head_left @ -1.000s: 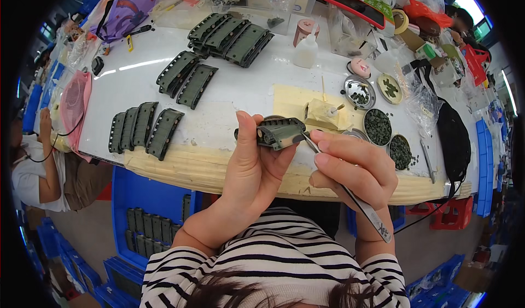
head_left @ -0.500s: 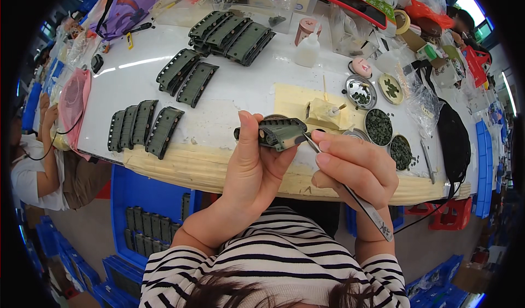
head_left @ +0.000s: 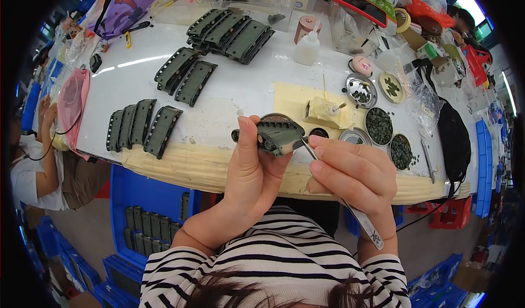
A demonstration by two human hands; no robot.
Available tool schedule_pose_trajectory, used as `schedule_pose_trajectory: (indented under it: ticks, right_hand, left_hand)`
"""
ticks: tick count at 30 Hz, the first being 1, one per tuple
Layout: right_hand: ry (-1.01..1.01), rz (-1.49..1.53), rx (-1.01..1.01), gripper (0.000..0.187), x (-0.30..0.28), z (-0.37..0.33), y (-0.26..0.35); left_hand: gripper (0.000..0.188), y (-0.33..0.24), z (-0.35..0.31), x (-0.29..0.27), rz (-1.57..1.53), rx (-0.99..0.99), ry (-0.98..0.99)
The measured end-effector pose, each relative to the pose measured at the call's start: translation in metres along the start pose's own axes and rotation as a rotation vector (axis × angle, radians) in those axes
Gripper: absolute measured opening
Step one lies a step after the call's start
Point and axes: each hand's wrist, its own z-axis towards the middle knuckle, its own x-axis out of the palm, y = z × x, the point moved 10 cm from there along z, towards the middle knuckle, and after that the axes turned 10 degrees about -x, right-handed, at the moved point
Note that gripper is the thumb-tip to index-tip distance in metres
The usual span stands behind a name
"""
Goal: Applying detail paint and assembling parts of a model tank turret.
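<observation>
My left hand (head_left: 249, 171) grips a dark green curved plastic part (head_left: 276, 137) between thumb and fingers, just above the table's front edge. Steel tweezers (head_left: 353, 215) sit in my right hand (head_left: 355, 174), their tips touching the right end of the part. Whether a small piece is between the tips I cannot make out. Behind the hands stands a yellow block (head_left: 320, 114) with a small stick in it, on a yellow sheet (head_left: 284, 97). Round tins of dark green bits (head_left: 378, 126) stand to the right of it.
Similar green parts (head_left: 235, 37) lie in groups at the left and back. A white squeeze bottle (head_left: 307, 50), a red-edged phone (head_left: 355, 5) and plastic bags fill the back right. A second pair of tweezers (head_left: 427, 160) lies at the right. Blue crates (head_left: 147, 187) stand below. Another person sits far left.
The handle end of the tweezers has swung slightly left and down, with the tips still at the part's right end. My left hand and the part have shifted very slightly left.
</observation>
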Motion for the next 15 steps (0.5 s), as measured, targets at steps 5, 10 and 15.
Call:
schedule_pose_trajectory:
  ticks: [5, 10, 15]
  right_hand:
    - [-0.002, 0.004, 0.001, 0.026, 0.0, -0.002, 0.001]
    - [-0.106, 0.088, 0.083, 0.03, -0.009, -0.007, -0.005]
    - [-0.206, 0.272, 0.275, 0.04, -0.013, -0.022, 0.002]
  left_hand:
    - [0.037, 0.001, 0.002, 0.001, -0.007, -0.015, 0.063]
    - [0.039, 0.004, 0.013, 0.009, -0.043, -0.097, 0.244]
    - [0.044, -0.001, 0.016, 0.016, -0.085, -0.152, 0.347]
